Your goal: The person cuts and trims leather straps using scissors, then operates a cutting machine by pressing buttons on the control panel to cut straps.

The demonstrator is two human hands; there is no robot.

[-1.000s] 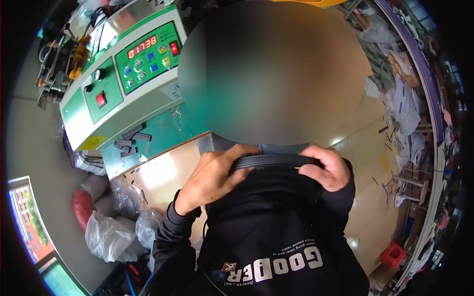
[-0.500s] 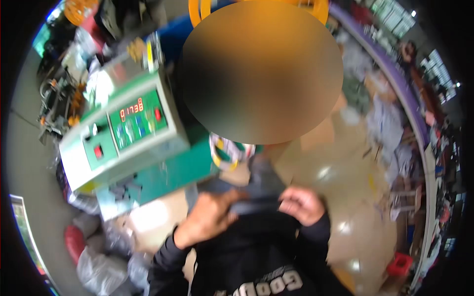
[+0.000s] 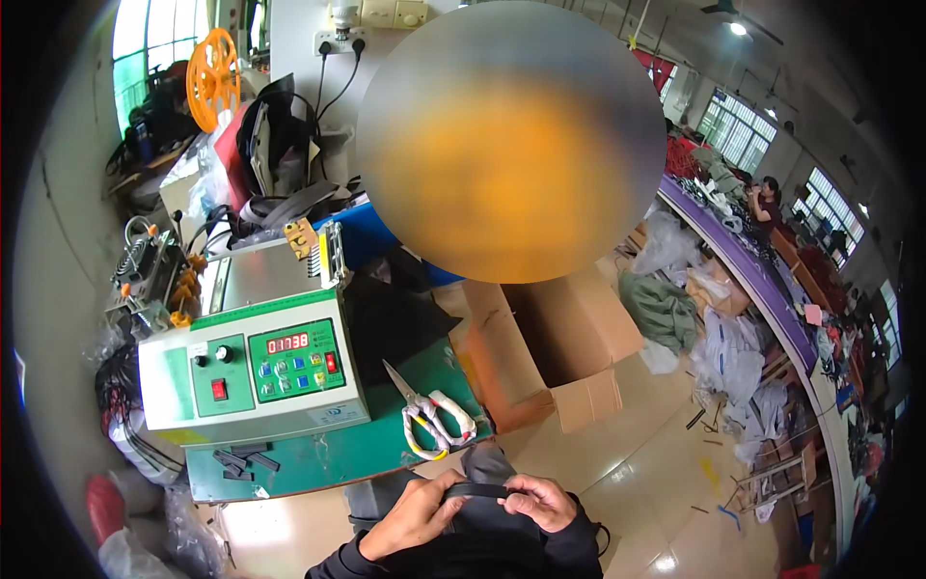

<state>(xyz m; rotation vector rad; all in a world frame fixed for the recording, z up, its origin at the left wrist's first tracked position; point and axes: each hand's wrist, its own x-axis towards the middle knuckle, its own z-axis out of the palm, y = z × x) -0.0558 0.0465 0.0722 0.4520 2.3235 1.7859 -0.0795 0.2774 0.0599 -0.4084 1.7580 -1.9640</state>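
Observation:
A short black strap (image 3: 477, 490) stretches in a slight arch between my two hands, above my lap. My left hand (image 3: 417, 514) pinches its left end between thumb and fingers. At the other end my right hand (image 3: 542, 502) is closed on the strap too. Just beyond, scissors (image 3: 419, 399) with wrapped white handles lie on the green table (image 3: 318, 458), blades pointing away. A white and green machine (image 3: 280, 420) with a red digital display stands to the left. Several short black strips (image 3: 248, 461) lie in front of it.
An open cardboard box (image 3: 598, 318) stands on the floor beyond the table. A large blurred oval covers the upper middle. Plastic bags (image 3: 733, 357) lie at right beneath a long purple-edged table (image 3: 743, 256), with a person (image 3: 765, 205) behind it. An orange reel (image 3: 212, 79) stands back left.
The view has tilted up and sharpened, showing more of the room. My hands have come closer together, and the black strap now shows clearly between them.

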